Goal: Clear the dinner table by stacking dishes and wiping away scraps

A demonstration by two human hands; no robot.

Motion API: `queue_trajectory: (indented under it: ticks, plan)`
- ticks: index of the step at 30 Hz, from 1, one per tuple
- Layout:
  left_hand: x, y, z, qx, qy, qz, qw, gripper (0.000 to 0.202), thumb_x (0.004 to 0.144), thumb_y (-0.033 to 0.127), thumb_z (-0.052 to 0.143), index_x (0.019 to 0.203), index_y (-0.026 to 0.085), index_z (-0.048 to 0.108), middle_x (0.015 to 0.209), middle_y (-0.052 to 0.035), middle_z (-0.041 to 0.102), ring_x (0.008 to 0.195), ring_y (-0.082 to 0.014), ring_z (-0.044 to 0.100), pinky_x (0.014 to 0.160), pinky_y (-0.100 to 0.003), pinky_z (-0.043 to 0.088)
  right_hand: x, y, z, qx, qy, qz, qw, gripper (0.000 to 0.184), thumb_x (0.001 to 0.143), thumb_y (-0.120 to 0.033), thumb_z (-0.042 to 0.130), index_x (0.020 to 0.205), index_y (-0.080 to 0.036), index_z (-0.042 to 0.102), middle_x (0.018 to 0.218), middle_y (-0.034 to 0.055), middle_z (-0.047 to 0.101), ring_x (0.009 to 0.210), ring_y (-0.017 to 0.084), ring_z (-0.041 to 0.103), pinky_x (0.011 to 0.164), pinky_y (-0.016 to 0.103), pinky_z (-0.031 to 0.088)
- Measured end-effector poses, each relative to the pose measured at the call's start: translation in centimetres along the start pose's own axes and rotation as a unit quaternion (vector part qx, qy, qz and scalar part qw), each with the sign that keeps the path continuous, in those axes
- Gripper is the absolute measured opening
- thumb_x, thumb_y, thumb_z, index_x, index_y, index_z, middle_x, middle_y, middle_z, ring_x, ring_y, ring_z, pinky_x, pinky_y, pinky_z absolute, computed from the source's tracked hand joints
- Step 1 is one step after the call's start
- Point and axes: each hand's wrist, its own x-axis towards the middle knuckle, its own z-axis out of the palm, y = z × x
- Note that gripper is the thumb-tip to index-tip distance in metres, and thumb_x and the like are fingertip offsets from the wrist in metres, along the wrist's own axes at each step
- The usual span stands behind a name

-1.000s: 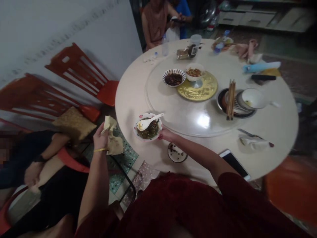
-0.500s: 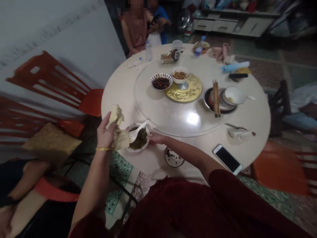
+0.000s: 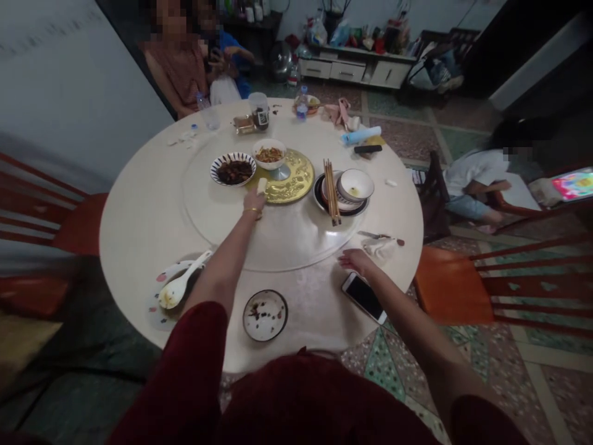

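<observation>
My left hand reaches onto the glass turntable, its fingers closed on a folded pale cloth beside the gold centre disc. Just left of that hand is a striped bowl of dark food, with a white bowl of food behind it. My right hand hovers open and empty near a white phone and a crumpled tissue. Under my left forearm, partly hidden and smeared, a bowl carries a white spoon. A small dirty plate sits at the near edge.
Stacked bowls with chopsticks across them stand at the turntable's right. Bottles, a cup and a blue roll line the far side. Orange chairs flank the table. People sit at the back left and at the right.
My right hand has let go of the soup bowl and moved right, towards the phone. My left hand has carried the cloth from beside that bowl to the turntable. The view has swung right.
</observation>
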Motion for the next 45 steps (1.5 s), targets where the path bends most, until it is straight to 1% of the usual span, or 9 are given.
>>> queue_trajectory:
  ticks: [6,12,20,23,26,31,34,40,45]
  plan:
    - [-1.9,2.9,11.4,0.156,-0.049,-0.004,0.987,0.056,0.087,0.021,0.046,0.141,0.01,0.041,0.149,-0.0198,0.034,0.135,-0.0311,0.036,0.108,-0.043,0.028,4.7,-0.9,-1.5,0.063,-0.015,0.018,0.998,0.013,0.09,-0.009,0.041,0.082,-0.014,0.05,0.054,0.001,0.059,0.046,0.012,0.058,0.047,0.023,0.051]
    - [-6.6,2.9,13.0,0.24,-0.095,0.092,0.962,0.058,0.082,0.008,0.04,0.14,0.01,0.044,0.15,-0.0178,0.035,0.135,-0.0249,0.038,0.111,-0.042,0.027,8.0,-1.3,-1.3,0.112,-0.045,0.03,0.992,0.016,0.085,-0.005,0.045,0.074,-0.016,0.048,0.047,-0.0009,0.054,0.042,0.011,0.054,0.044,0.02,0.049]
    - [-18.0,4.4,18.4,0.115,-0.157,0.162,0.967,0.059,0.074,0.003,0.044,0.13,0.017,0.056,0.145,-0.0137,0.044,0.132,-0.0219,0.044,0.112,-0.047,0.03,8.7,-0.1,-0.6,0.116,-0.077,0.039,0.989,0.017,0.079,-0.002,0.049,0.07,-0.016,0.049,0.049,-0.0012,0.056,0.045,0.011,0.058,0.047,0.021,0.053]
    - [-21.1,4.3,17.9,0.051,-0.18,0.114,0.976,0.055,0.074,0.004,0.046,0.126,0.014,0.06,0.14,-0.0139,0.05,0.128,-0.0209,0.049,0.11,-0.04,0.036,7.8,0.2,-0.1,0.106,-0.106,0.051,0.987,0.015,0.079,-0.003,0.052,0.069,-0.015,0.05,0.047,-0.001,0.056,0.041,0.01,0.054,0.045,0.021,0.051]
    - [-21.4,3.9,14.5,-0.021,-0.151,0.022,0.988,0.047,0.081,0.012,0.044,0.123,0.011,0.063,0.129,-0.0128,0.06,0.121,-0.0198,0.056,0.107,-0.034,0.04,6.6,0.5,0.4,0.097,-0.138,0.064,0.984,0.012,0.079,-0.005,0.054,0.071,-0.014,0.051,0.048,-0.0002,0.056,0.042,0.01,0.054,0.043,0.019,0.049]
    - [-16.2,2.8,6.5,0.028,0.043,-0.09,0.995,0.053,0.084,0.014,0.042,0.135,0.007,0.052,0.135,-0.0129,0.055,0.126,-0.0217,0.051,0.109,-0.031,0.036,5.2,1.0,1.4,0.095,-0.164,0.083,0.978,0.01,0.083,-0.008,0.048,0.076,-0.013,0.052,0.052,0.002,0.058,0.046,0.011,0.057,0.042,0.019,0.049]
    - [-12.8,2.1,5.8,0.121,0.082,-0.125,0.981,0.058,0.084,0.013,0.042,0.142,0.004,0.041,0.139,-0.0187,0.049,0.128,-0.0261,0.047,0.11,-0.035,0.034,4.5,0.7,1.3,0.102,-0.149,0.084,0.98,0.008,0.082,-0.007,0.047,0.079,-0.013,0.052,0.054,0.0023,0.059,0.047,0.011,0.057,0.042,0.02,0.049]
    - [-12.9,2.0,11.1,0.176,-0.054,-0.044,0.982,0.057,0.083,0.02,0.052,0.14,0.011,0.046,0.145,-0.0187,0.041,0.134,-0.0279,0.041,0.111,-0.037,0.032,2.4,-1.0,-1.5,0.114,-0.084,0.034,0.989,0.025,0.08,-0.007,0.045,0.103,-0.016,0.049,0.062,-0.0036,0.053,0.046,0.011,0.056,0.046,0.024,0.05]
    - [-12.1,1.3,8.0,0.016,-0.187,-0.046,0.981,0.05,0.081,0.027,0.059,0.128,0.01,0.057,0.135,-0.0154,0.054,0.127,-0.0268,0.048,0.108,-0.036,0.035,2.9,-5.1,-4.6,0.112,0.017,-0.096,0.989,0.025,0.083,-0.017,0.044,0.107,-0.019,0.052,0.083,-0.0004,0.055,0.053,0.007,0.052,0.048,0.02,0.045]
